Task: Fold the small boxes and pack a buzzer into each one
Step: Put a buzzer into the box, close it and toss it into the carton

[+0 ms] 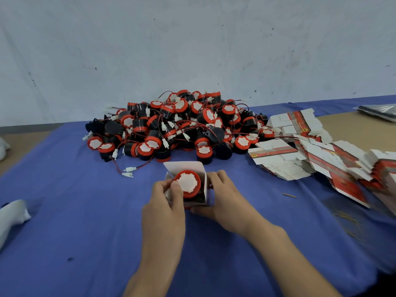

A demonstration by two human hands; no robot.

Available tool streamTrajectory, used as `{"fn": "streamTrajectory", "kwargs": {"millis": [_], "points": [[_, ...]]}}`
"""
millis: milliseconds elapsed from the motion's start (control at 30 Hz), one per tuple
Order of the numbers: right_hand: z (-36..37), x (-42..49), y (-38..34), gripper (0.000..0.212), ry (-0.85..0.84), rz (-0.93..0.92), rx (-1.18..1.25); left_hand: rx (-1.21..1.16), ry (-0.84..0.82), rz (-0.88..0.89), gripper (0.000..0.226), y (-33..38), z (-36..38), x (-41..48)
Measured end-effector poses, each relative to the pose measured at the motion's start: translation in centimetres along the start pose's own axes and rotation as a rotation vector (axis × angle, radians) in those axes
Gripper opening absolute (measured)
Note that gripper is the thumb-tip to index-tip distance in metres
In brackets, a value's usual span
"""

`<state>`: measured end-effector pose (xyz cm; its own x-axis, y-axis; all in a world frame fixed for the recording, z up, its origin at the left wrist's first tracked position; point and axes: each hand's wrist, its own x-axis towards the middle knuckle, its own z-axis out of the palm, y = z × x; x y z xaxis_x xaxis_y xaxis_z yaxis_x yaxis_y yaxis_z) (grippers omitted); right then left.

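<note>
Between gripping fingers (216,178), buzzer (188,183) seated in open small box (184,167)

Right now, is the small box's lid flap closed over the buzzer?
No, the lid flap stands up behind the buzzer, whose red-and-white top shows in the small box.

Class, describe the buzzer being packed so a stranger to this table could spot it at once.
Find the blue cloth and its big pile of buzzers. In front of the pile, the left hand and right hand hold a small white box. The buzzer sits in that open box, the only one not loose in the pile.
</note>
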<state>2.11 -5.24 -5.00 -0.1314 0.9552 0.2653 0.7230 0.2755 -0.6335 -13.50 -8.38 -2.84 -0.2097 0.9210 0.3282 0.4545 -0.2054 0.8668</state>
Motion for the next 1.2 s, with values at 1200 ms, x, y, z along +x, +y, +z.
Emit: {"fn": "streamTrajectory", "kwargs": {"millis": [1200], "points": [[2.1, -0.1, -2.6, 0.015, 0.089, 0.308, 0.445, 0.804, -0.060, 0.322, 0.034, 0.4, -0.7, -0.7]]}}
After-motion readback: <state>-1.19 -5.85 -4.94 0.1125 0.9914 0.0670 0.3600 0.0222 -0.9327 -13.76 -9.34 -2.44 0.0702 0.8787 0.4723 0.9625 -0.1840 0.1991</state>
